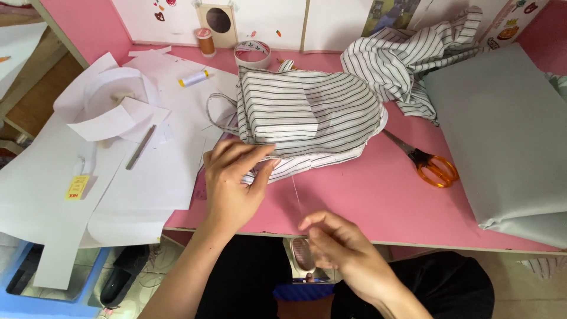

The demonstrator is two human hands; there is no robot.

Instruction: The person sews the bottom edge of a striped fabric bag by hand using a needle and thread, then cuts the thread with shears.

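A folded piece of white fabric with thin dark stripes is laid near the middle of the pink tabletop. Its near edge is pinched by the left hand, thumb against fingertips, at about seven o'clock from the fabric's centre. The right hand is held at five o'clock from the left one, beyond the table's front edge, its fingers pressed together; a thin pale thread is seen running up from it to the fabric, though what exactly is gripped cannot be told.

A pair of orange-handled scissors is placed at four o'clock from the fabric, just beside it. At one o'clock a second, crumpled heap of the same striped cloth is seen, and at three o'clock a large sheet of plain grey fabric. At nine o'clock the table is covered by white paper pattern pieces. At eleven o'clock a white thread spool, an orange thread spool and a roll of tape are set.
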